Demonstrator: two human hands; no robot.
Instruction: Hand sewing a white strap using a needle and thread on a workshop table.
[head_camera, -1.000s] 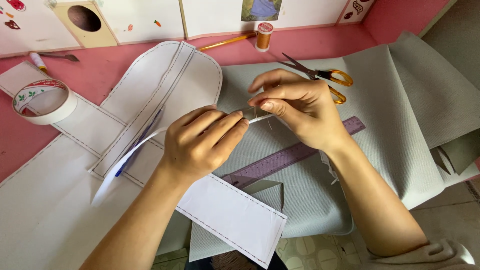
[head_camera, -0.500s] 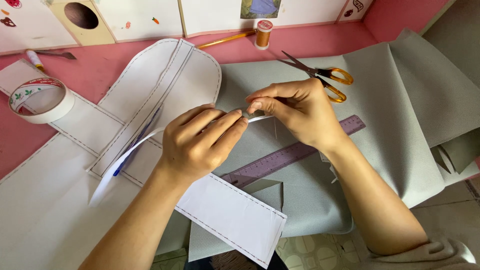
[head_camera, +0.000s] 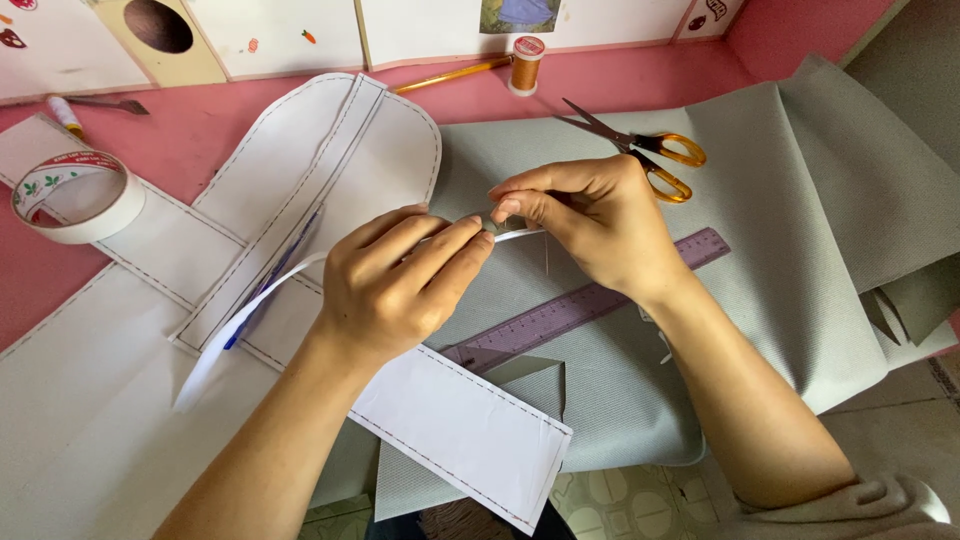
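My left hand (head_camera: 400, 280) and my right hand (head_camera: 590, 215) meet fingertip to fingertip above grey fabric (head_camera: 790, 170). Between them they pinch a long thin white strip (head_camera: 250, 300) that curves down and left past my left wrist. A short end of the strip (head_camera: 520, 234) shows under my right thumb. What exactly sits between the fingertips is too small to tell. Under my left forearm lies a white paper pattern piece (head_camera: 460, 430) with dashed edges.
Orange-handled scissors (head_camera: 640, 150) lie just behind my right hand, a purple ruler (head_camera: 590, 305) beneath it. Large white pattern pieces (head_camera: 330, 150) cover the pink table (head_camera: 180, 120) at left, with a tape roll (head_camera: 70, 195), a thread spool (head_camera: 526, 62), a pencil (head_camera: 450, 75) and a blue pen (head_camera: 270, 280).
Both hands have stayed together over the fabric; my right fingers have shifted slightly on the strip. The rest is unmoved.
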